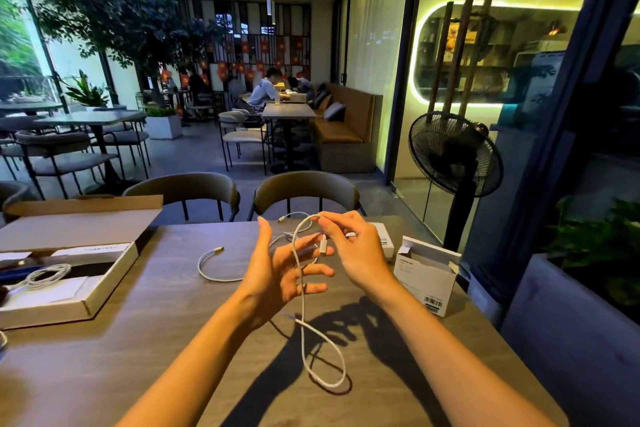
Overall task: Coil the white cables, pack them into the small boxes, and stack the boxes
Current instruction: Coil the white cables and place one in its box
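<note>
The right hand [353, 253] pinched a white cable [303, 308] near its plug, while the left hand [284, 274] was spread open behind it, fingers blurred. The cable hung in a thin loop onto the table [156, 340]; a second box [386, 239] sat half hidden behind the right hand, beside an open box [427, 277]

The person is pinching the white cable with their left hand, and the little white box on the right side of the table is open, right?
Not quite. The head view shows the right hand pinching the white cable near its plug. The left hand is spread open beside it, gripping nothing. The little white box on the right side of the table is open.
</note>
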Action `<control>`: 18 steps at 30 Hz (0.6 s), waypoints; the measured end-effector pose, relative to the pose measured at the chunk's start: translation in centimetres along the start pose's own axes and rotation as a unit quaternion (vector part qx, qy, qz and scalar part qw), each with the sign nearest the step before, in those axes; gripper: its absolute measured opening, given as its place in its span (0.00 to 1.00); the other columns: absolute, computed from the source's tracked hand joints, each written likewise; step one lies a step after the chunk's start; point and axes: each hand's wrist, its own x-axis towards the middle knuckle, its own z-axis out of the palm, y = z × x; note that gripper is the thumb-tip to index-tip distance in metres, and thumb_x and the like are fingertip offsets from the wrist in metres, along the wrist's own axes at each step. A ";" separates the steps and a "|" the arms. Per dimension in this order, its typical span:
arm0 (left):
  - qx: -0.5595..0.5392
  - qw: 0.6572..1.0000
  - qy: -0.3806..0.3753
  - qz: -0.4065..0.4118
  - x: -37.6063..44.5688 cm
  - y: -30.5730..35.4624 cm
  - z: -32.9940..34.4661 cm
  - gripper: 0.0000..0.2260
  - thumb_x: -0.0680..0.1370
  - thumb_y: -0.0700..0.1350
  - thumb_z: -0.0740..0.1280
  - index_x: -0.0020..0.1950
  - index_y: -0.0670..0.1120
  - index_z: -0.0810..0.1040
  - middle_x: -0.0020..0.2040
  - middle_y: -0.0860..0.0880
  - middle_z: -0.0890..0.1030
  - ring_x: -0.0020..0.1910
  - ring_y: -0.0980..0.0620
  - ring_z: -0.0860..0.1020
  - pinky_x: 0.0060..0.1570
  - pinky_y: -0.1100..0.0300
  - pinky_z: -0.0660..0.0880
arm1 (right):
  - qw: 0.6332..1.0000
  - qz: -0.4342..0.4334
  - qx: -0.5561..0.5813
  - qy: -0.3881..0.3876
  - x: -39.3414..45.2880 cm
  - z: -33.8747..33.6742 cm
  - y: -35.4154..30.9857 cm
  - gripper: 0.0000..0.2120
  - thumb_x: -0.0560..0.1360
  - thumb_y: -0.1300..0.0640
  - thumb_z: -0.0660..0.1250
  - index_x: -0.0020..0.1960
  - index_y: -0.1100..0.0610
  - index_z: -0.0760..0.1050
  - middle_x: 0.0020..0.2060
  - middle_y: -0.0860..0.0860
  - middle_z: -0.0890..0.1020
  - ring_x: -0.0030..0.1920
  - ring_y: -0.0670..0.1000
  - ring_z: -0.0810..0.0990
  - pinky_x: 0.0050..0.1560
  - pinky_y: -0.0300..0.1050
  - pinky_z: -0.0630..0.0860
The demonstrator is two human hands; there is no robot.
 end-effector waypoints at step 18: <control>0.084 0.984 0.151 -0.040 0.7 1.2 -3.0 0.09 0.81 0.43 0.59 0.43 0.44 0.73 0.31 0.46 0.71 0.30 0.49 0.76 0.37 0.55 0.74 | 0.961 0.169 0.128 -0.177 -1.4 -2.0 1.1 0.13 0.83 0.53 0.64 0.56 0.61 0.80 0.32 0.50 0.68 0.30 0.45 0.68 0.32 0.39 0.70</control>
